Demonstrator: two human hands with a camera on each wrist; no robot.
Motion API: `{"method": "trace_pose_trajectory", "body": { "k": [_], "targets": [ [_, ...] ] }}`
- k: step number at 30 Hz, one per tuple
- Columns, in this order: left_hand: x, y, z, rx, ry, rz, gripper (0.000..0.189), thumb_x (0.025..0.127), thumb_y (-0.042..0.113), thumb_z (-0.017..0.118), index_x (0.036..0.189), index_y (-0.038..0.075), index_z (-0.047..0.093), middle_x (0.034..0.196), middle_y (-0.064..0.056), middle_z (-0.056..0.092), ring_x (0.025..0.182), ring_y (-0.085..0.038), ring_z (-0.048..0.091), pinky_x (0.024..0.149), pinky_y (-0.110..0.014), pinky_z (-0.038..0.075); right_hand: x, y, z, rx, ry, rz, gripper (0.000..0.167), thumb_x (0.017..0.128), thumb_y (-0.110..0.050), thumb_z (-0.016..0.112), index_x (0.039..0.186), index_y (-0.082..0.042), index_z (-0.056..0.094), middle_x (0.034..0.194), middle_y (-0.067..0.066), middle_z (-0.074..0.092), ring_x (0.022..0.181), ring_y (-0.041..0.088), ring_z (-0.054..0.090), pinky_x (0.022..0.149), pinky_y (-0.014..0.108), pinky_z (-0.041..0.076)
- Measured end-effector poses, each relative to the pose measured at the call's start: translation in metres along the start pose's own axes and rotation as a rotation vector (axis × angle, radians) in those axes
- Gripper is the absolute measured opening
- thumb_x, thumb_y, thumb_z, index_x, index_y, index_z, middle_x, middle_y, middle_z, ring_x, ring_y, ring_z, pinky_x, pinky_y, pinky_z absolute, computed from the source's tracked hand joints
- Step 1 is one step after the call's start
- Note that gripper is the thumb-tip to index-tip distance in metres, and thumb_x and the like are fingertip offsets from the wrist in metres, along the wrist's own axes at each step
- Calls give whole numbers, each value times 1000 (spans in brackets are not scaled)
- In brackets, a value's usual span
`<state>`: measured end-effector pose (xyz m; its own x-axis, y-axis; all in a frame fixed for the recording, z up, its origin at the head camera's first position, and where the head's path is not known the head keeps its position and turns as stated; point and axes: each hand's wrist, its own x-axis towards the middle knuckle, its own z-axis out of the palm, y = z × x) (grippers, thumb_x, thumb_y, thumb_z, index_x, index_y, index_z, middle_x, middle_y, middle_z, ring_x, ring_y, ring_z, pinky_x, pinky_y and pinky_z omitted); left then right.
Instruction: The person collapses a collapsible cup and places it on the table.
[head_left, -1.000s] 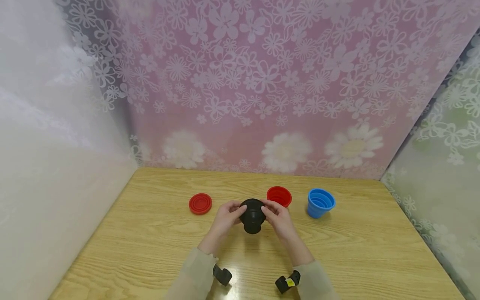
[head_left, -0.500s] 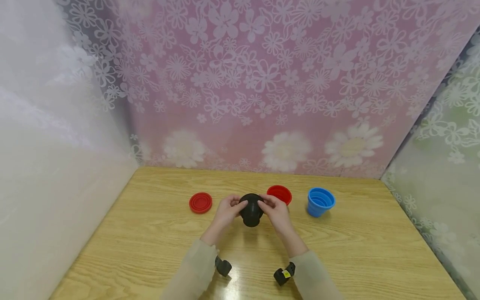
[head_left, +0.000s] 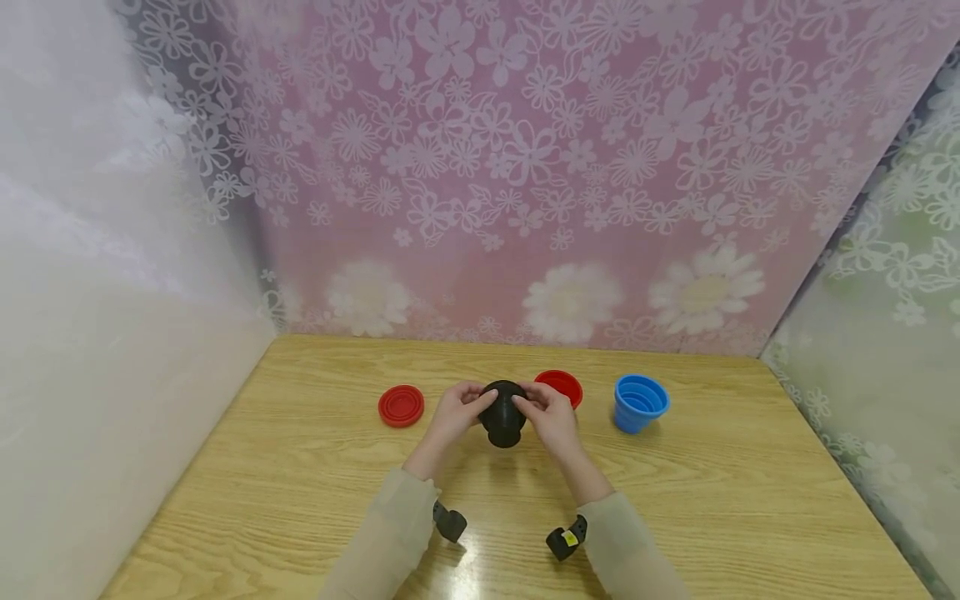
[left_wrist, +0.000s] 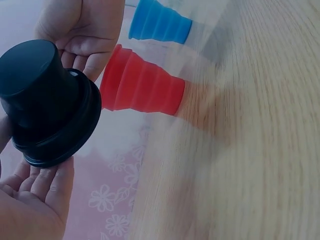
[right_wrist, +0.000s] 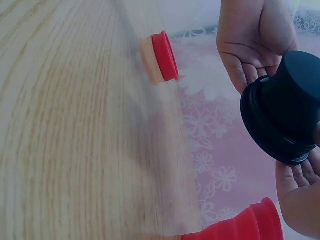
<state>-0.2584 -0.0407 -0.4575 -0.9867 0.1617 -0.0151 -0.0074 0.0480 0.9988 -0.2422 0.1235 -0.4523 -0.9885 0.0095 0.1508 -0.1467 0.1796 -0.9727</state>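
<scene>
A black collapsible cup [head_left: 503, 417] is held above the table between both hands, its narrow end toward the person. My left hand [head_left: 452, 414] grips its wide rim from the left, thumb on the outer wall and fingers behind. On the opposite side my right hand [head_left: 556, 421] grips the rim the same way. In the left wrist view the black cup [left_wrist: 35, 85] has a stepped wall, the narrow part rising from a wide folded ring. Just behind the right hand stands a red collapsible cup [head_left: 559, 388], partly covered by that hand.
A flattened red collapsible cup [head_left: 401, 407] lies left of the hands. An expanded blue collapsible cup [head_left: 641, 405] stands to the right. Floral cloth [head_left: 480, 167] hangs behind the wooden table [head_left: 300, 500], with more cloth along both sides.
Both hands have moved slightly forward, away from the person, carrying the black cup with them. Their hold stays on its rim. The red and blue cups have stayed put.
</scene>
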Motion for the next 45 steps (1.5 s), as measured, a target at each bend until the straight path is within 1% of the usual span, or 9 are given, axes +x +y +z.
{"method": "trace_pose_trajectory", "body": {
  "k": [3,7,12,14,21,27,32,40,45],
  "targets": [
    [-1,0,0,-17,14,2,37,82,26,64,101,-4,56,86,-10,61,76,-16,59,69,-31,51,-1,-1,0,6,-13,2,30,81,-13,64,108,-1,60,94,13,62,84,21,60,72,27,49],
    [-8,11,0,-24,14,17,32,81,22,65,99,-4,57,82,-8,61,72,-14,58,65,-29,50,-3,-2,-1,170,-49,25,29,85,-10,58,110,5,56,93,11,58,81,16,56,69,23,48],
    [-26,33,5,125,27,111,25,83,16,62,96,-6,60,82,-11,61,71,-17,57,63,-30,50,-4,-2,-4,367,-135,93,37,89,-11,52,118,11,45,100,13,53,90,15,55,80,26,46],
    [-30,35,6,168,33,145,24,83,16,62,95,-5,60,84,-12,61,72,-18,58,64,-30,50,-4,-1,-4,349,-167,115,38,90,-11,52,120,9,44,105,15,53,93,16,56,82,28,46],
    [-16,3,4,234,53,189,30,81,31,64,94,4,63,88,-6,62,77,-15,58,67,-28,49,-6,3,-5,287,-188,99,35,88,-9,54,118,7,48,108,20,55,93,20,57,83,30,45],
    [-17,1,6,318,82,252,27,81,30,63,91,5,63,84,-3,62,77,-14,57,70,-29,49,-9,-2,-2,224,-135,71,33,86,-7,57,116,7,51,105,18,56,91,20,56,80,26,46],
    [-20,-1,7,319,73,322,23,82,27,63,86,5,62,79,-3,61,68,-12,57,59,-24,48,-12,-4,0,193,-103,57,32,85,-4,58,114,7,52,105,19,56,92,21,56,78,25,47],
    [-22,-1,8,304,76,322,17,83,21,63,87,5,62,77,-3,62,64,-10,57,57,-23,48,-13,0,2,112,-84,6,29,84,-4,59,111,5,54,103,18,57,89,24,58,75,27,48],
    [-22,-2,9,314,83,361,17,83,19,63,87,3,62,78,-5,62,67,-12,58,59,-23,48,-12,3,2,102,-84,-30,27,84,-3,58,109,5,55,103,18,57,89,24,57,75,27,49]
  ]
}}
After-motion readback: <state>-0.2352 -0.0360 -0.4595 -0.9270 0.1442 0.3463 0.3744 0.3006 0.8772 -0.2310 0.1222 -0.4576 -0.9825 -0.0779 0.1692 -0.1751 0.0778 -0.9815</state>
